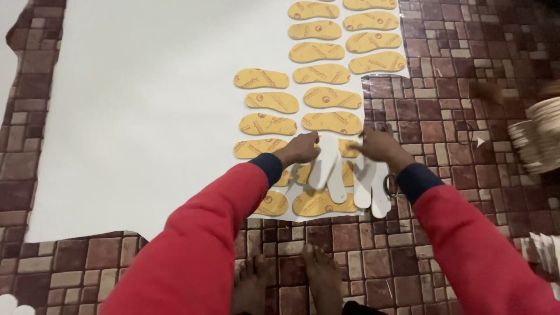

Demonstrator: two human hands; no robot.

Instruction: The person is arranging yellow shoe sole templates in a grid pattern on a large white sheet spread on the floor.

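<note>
Nearest the camera, two bare feet point(286, 280) stand on the brick-pattern floor point(466, 116), just short of the near edge of the white sheet point(146, 116). Both arms wear red sleeves with dark cuffs.

Left hand point(300, 149), fingers curled over, is closed on white insole blanks point(328, 169): flat, foot-shaped, plain white, fanned toward the sheet's near edge. About three show under this hand. Right hand point(379, 146) is at the sheet's right edge, fingers bent down onto another fan of white blanks point(372, 186), roughly three; the grip looks closed on them, though the fingertips are hidden. Both fans lie over the nearest yellow pieces and cover parts of them.

Yellow insoles point(326, 96) lie flat on the right part of the sheet in three columns running away from the feet. Each is foot-shaped, mustard yellow with a small round red mark and faint printing. About twenty show, counting those partly covered by hands and blanks; the farthest are cut by the picture's top edge.

Off the sheet to its right, on the floor: a stack of pale flat pieces point(539, 140), blurred, count not readable. Nearer on that side, at the picture's edge, a few more white pieces point(545, 251). Off the sheet's near left corner, two white rounded tips point(11, 306) show.
</note>
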